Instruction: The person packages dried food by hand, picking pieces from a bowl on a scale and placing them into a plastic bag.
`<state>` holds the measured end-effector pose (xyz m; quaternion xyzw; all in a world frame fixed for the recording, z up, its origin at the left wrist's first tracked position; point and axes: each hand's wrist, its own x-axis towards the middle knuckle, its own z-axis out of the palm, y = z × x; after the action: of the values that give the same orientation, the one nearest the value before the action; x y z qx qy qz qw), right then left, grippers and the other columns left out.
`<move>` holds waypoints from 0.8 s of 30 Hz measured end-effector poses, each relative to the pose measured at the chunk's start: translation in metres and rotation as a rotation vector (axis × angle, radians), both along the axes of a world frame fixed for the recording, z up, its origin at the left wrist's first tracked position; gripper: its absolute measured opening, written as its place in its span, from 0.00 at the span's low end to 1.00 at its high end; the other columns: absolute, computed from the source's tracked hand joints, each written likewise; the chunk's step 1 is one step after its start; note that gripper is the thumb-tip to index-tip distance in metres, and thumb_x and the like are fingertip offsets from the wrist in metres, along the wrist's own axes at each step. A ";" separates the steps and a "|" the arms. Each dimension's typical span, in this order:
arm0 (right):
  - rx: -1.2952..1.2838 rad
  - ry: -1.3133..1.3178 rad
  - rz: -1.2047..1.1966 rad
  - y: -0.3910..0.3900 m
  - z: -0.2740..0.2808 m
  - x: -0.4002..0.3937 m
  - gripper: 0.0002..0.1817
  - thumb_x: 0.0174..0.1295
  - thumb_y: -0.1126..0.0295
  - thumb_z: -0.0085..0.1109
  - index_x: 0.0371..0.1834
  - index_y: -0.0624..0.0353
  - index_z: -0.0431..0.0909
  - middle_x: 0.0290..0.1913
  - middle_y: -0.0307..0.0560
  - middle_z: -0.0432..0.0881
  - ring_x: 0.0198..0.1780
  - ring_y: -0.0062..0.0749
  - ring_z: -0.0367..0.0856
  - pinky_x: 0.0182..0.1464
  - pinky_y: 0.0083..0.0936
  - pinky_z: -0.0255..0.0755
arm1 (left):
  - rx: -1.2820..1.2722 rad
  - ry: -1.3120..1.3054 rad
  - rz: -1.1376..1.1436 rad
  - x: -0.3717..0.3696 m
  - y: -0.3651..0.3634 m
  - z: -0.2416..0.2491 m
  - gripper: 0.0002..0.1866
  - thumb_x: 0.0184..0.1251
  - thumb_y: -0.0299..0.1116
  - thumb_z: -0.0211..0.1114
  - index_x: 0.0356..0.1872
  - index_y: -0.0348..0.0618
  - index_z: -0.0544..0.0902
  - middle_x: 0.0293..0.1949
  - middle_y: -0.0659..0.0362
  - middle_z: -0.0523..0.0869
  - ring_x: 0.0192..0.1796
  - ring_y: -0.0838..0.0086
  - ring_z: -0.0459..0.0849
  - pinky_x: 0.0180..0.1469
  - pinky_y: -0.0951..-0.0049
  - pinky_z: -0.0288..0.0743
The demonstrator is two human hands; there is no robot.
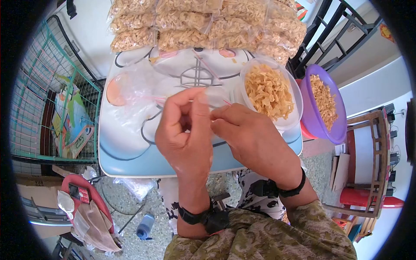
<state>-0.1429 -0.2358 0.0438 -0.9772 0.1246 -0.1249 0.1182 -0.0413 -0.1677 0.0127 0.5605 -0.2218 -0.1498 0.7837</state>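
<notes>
My left hand and my right hand are close together above the middle of the table, thumbs and fingers pinched. Between them is a thin clear plastic bag, hard to make out against the table; a short pink line shows by the right fingers. More clear plastic bags, with a pink strip, lie flat to the left of my left hand. Beyond my right hand stands a clear plastic tub holding dried, pale yellow flakes.
Filled bags of flakes are stacked along the table's far edge. A purple basin with more flakes stands at the right. On the left is a green wire cage. A red stool bears a phone; a blue bottle is on the floor.
</notes>
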 end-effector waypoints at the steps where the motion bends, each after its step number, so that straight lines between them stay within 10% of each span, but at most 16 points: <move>1: 0.010 -0.105 -0.012 0.001 -0.002 0.002 0.09 0.52 0.78 0.55 0.38 0.62 0.79 0.41 0.50 0.80 0.44 0.44 0.80 0.41 0.32 0.77 | -0.010 0.049 0.058 0.000 0.000 0.000 0.05 0.68 0.27 0.62 0.40 0.36 0.80 0.25 0.68 0.78 0.25 0.91 0.70 0.26 0.89 0.63; 11: -0.168 -0.430 -0.329 -0.042 0.028 -0.031 0.11 0.58 0.81 0.56 0.44 0.61 0.79 0.43 0.46 0.82 0.38 0.29 0.77 0.37 0.24 0.71 | -0.052 0.104 0.159 0.009 0.000 -0.002 0.06 0.70 0.28 0.61 0.40 0.35 0.79 0.26 0.67 0.80 0.26 0.93 0.72 0.27 0.91 0.64; 13: 0.028 -0.302 -0.514 -0.054 0.035 -0.036 0.10 0.61 0.74 0.57 0.45 0.63 0.78 0.43 0.54 0.80 0.43 0.47 0.80 0.46 0.33 0.74 | -0.108 0.107 0.151 0.009 -0.002 -0.006 0.06 0.70 0.28 0.60 0.40 0.36 0.79 0.25 0.68 0.79 0.25 0.93 0.71 0.27 0.91 0.64; 24: -0.020 -0.045 -0.409 -0.085 0.014 -0.030 0.16 0.59 0.66 0.60 0.48 0.61 0.78 0.42 0.52 0.80 0.41 0.45 0.80 0.43 0.33 0.74 | -0.053 0.094 0.119 0.005 -0.006 -0.007 0.06 0.70 0.28 0.61 0.41 0.36 0.79 0.24 0.69 0.77 0.24 0.94 0.68 0.26 0.92 0.61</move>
<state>-0.1727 -0.3211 0.0582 -0.9296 0.3167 -0.1692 0.0832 -0.0367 -0.1738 0.0055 0.5440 -0.1550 -0.1231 0.8154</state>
